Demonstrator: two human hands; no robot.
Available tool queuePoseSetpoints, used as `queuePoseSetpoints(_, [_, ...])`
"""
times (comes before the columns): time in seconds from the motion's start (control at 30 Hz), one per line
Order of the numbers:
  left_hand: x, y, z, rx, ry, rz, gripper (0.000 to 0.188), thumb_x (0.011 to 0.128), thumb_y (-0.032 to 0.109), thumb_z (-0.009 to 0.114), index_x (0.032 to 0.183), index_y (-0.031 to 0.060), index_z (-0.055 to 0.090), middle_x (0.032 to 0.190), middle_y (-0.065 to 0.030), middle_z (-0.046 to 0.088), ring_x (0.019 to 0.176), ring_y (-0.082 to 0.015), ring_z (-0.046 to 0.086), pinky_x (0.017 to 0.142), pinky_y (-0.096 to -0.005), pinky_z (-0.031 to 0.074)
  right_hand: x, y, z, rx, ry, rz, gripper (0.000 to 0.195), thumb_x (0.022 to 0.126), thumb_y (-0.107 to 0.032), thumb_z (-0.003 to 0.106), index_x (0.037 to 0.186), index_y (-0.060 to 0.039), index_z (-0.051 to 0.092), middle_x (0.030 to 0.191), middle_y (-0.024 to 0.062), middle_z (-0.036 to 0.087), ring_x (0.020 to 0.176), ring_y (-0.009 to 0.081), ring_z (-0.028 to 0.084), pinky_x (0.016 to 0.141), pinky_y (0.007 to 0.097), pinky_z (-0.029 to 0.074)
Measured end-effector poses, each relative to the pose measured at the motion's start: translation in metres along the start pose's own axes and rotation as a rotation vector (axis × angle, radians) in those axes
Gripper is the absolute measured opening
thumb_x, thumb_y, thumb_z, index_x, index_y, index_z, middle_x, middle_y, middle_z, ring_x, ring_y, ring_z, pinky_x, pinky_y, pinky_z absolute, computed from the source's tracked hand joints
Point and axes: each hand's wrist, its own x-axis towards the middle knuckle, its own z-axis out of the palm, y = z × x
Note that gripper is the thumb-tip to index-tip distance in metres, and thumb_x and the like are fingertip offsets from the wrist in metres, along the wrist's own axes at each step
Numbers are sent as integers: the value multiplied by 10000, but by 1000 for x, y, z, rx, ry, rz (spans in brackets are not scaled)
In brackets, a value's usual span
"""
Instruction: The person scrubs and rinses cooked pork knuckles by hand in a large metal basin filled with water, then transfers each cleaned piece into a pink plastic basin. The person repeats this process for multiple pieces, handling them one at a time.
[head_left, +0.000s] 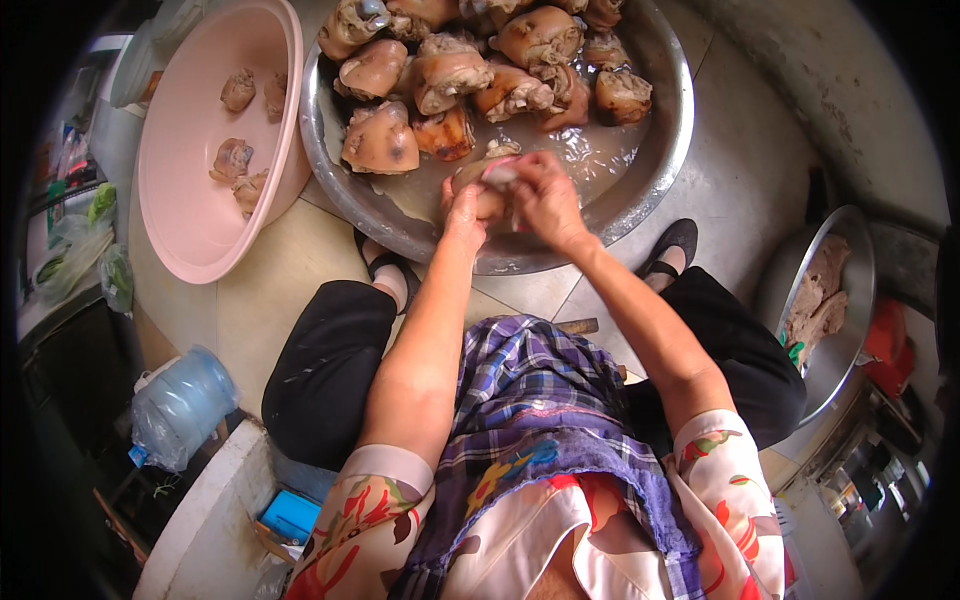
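Observation:
My left hand (466, 210) grips a pork hock (491, 204) above the near side of a wide metal basin (679, 161). My right hand (553, 196) is closed around a small pink-and-white item (498, 174), pressed to the hock's upper side. Motion blur hides what this item is; it may be a cloth or a scrubber. Cloudy water (611, 154) covers the basin's bottom. Several browned pork hocks (381, 139) are heaped along its far side, one with dark scorched skin (444, 133).
A pink plastic tub (172, 187) at the left holds several smaller meat pieces (238, 90). On the right, another metal basin (862, 300) contains meat slabs (817, 292). A blue water jug (184, 405) lies at lower left, beside a white ledge (210, 510). A wall (847, 97) rises at upper right.

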Motion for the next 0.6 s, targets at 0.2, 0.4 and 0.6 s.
queuePoseSetpoints(0.2, [-13, -5, 11, 129, -36, 147, 615, 775, 215, 727, 1264, 196, 355, 1173, -122, 518, 996, -296, 584, 676, -439, 552, 21, 44, -7, -72, 1, 309, 264, 821, -90, 534, 1005, -173, 704, 1021, 131, 573, 942, 327, 582, 843, 399, 466])
queuePoseSetpoints(0.4, [-2, -4, 4, 52, -55, 111, 489, 850, 503, 595, 1194, 219, 395, 1159, -81, 530, 972, -293, 592, 703, -460, 548, 5, -11, 0, -105, 38, -12, 252, 767, -82, 619, 991, -170, 693, 1001, 107, 576, 916, 316, 587, 787, 396, 502])
queuePoseSetpoints(0.6, [-9, -6, 14, 141, -32, 130, 436, 878, 514, 559, 1155, 198, 440, 1109, -41, 528, 955, -204, 556, 693, -416, 513, 9, -2, -7, -377, -85, -126, 314, 744, -23, 566, 1012, -164, 649, 1030, 73, 570, 965, 301, 577, 751, 393, 509])
